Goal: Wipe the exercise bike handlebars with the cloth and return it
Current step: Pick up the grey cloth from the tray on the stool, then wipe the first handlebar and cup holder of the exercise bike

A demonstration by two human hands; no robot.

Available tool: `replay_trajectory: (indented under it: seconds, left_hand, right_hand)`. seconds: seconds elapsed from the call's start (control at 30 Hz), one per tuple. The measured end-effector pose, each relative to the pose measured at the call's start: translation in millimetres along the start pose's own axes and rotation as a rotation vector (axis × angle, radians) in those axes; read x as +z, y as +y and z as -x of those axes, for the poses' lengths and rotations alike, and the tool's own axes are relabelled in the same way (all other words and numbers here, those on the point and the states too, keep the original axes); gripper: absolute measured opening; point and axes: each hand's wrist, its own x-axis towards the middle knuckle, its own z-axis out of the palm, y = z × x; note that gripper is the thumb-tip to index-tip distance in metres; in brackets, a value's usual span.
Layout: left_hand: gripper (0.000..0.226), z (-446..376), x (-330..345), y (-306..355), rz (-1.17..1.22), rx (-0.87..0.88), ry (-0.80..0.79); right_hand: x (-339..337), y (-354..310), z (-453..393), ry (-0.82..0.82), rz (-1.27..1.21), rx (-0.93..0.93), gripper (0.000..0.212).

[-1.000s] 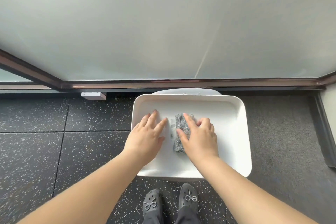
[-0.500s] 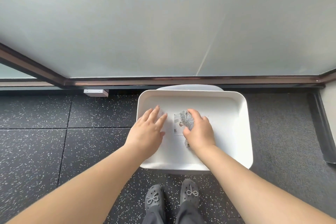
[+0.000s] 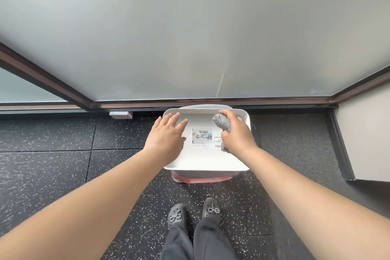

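Observation:
A grey cloth [image 3: 222,123] is bunched in my right hand [image 3: 237,133], lifted above the right half of a white tray [image 3: 202,164]. A loose end of the cloth hangs below my palm. My left hand [image 3: 166,135] lies flat with fingers spread on the tray's left side, holding nothing. A printed label [image 3: 202,138] shows on the tray floor between my hands. The exercise bike and its handlebars are out of view.
The tray sits on a pink-rimmed stool or bin [image 3: 200,179] on speckled black rubber flooring [image 3: 52,175]. A frosted glass wall with a dark frame [image 3: 211,102] stands just behind it. A white wall corner [image 3: 367,143] lies at the right. My shoes [image 3: 194,213] are below the tray.
My right hand closed on the cloth that lay flat in the tray and lifted it, uncovering the label. The view pulled back and upward. My left hand stayed on the tray.

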Motion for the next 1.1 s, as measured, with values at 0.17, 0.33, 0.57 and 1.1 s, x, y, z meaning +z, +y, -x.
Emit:
replay_trajectory:
  seconds: [0.17,0.33,0.57,1.1]
  left_hand:
    - [0.055,34,-45,14,-0.031,0.008,0.084]
    - [0.054,61,-75,26,-0.055,0.041,0.176]
    - [0.053,106,-88,39,-0.1,0.118,0.208]
    - [0.059,237,-61,88,-0.246,0.391,0.152]
  right_hand:
    - [-45,-17,47,0.053,0.029,-0.06,0.05]
    - [-75,-29,90,0.142,0.005,-0.103,0.031]
    - [-84,-29,149,0.263,0.02,-0.109,0.04]
    - [-50,39,363,0.51,-0.041,0.092,0.048]
